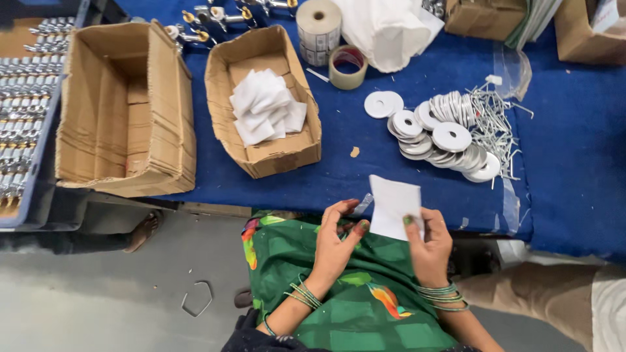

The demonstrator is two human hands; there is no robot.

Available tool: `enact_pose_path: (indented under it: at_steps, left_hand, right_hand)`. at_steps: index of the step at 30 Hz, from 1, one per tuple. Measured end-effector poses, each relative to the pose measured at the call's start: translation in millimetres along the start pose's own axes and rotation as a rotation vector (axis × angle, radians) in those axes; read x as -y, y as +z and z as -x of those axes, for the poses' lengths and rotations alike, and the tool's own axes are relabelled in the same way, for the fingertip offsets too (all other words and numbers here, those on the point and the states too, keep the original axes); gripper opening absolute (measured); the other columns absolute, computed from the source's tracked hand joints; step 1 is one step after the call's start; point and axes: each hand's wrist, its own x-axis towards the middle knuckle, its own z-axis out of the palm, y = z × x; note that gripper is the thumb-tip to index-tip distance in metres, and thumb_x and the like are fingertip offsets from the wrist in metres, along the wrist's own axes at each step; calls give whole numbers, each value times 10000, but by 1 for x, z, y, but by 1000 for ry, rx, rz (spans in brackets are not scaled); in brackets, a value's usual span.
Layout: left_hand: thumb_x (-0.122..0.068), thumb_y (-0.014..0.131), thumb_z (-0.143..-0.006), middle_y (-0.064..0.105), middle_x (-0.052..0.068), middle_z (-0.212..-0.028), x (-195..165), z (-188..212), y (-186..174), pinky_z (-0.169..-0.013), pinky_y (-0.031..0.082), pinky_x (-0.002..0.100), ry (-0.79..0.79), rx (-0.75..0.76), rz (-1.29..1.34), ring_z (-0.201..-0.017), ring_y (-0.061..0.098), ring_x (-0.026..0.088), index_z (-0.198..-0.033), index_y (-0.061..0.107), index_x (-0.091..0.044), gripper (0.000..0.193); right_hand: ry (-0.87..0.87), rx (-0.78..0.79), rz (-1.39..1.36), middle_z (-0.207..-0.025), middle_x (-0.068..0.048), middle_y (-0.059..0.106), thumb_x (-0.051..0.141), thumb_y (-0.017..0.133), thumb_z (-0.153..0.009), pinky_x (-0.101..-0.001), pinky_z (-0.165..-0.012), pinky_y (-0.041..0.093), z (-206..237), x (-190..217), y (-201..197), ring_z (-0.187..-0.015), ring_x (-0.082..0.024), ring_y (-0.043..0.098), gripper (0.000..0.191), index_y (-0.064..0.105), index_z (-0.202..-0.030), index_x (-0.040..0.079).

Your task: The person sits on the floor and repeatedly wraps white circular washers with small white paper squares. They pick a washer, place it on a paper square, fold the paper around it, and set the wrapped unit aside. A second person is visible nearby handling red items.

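Starting at the far left edge of the frame, a blue crate (26, 189) holds rows of shiny metal fittings (23, 104). Next to it sits a large empty cardboard box (124, 111), and right of that a smaller cardboard box (261, 98) with a heap of small white pouches (266, 107) inside, both on the blue table cover (574, 150). At the top centre I see a roll of white labels (318, 29) and a roll of brown tape (347, 66) just beside it, with a white bag (385, 29) to their right.

Lower down, near the middle of the frame, my left hand (336, 244) hovers over my green patterned lap (358, 300), fingers half curled and thumb raised; whether anything tiny sits between the fingertips I cannot tell. Just right of it, my right hand (430, 244) pinches a flat white pouch (394, 207) by its lower right corner between thumb and fingers, holding it upright at the table's near edge.

Above and right of the pouch lies a pile of flat round metal washers (443, 133), touching a tangle of thin wire pins (495, 120). Cardboard cartons (580, 32) fill the upper right corner.
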Motion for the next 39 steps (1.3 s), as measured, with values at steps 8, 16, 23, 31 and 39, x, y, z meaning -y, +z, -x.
enact_pose_path:
  at_steps: [8,16,23,31,39]
  left_hand:
    - [-332,647,-981,679,62,-1303,19,0,13,-971,517,296,-482,98,547,-1170,632,153,-1414,580,-35,530]
    - [-284,666,-940,713,63,-1222,16,-4,-12,-885,553,320,-652,-4,584,-1056,697,153,-1339,607,-36,473]
    - [-245,690,-955,726,50,-1200,30,21,-12,-936,522,282,-651,344,440,-1065,669,106,-1310,644,1,434]
    - [-271,616,-995,730,14,-1189,29,21,-11,-944,505,265,-620,350,414,-1051,650,79,-1313,651,-6,415]
    - [-347,660,-962,788,0,-905,15,9,-4,-789,536,251,-412,314,-66,-823,675,45,-1130,753,-31,371]
  right_hand:
    - [-331,400,382,-1238,-180,626,30,749,-715,-422,-939,517,9,35,39,-1148,-360,607,461,666,-1168,46]
    - [-317,238,373,-1215,-83,715,75,677,-920,-395,-1051,511,-62,9,1,-1211,-282,655,194,691,-1109,117]
    - [-363,-13,810,-1315,-161,635,124,743,-944,-485,-1100,407,-161,-34,-49,-1275,-383,537,349,661,-1279,70]
    - [-350,14,943,-1149,-116,701,83,788,-918,-446,-921,518,-179,-62,-65,-1106,-337,646,272,734,-1184,113]
    - [-147,-165,241,-1127,-106,723,32,690,-1113,-309,-771,618,-152,-36,-93,-936,-159,717,181,665,-1280,-32]
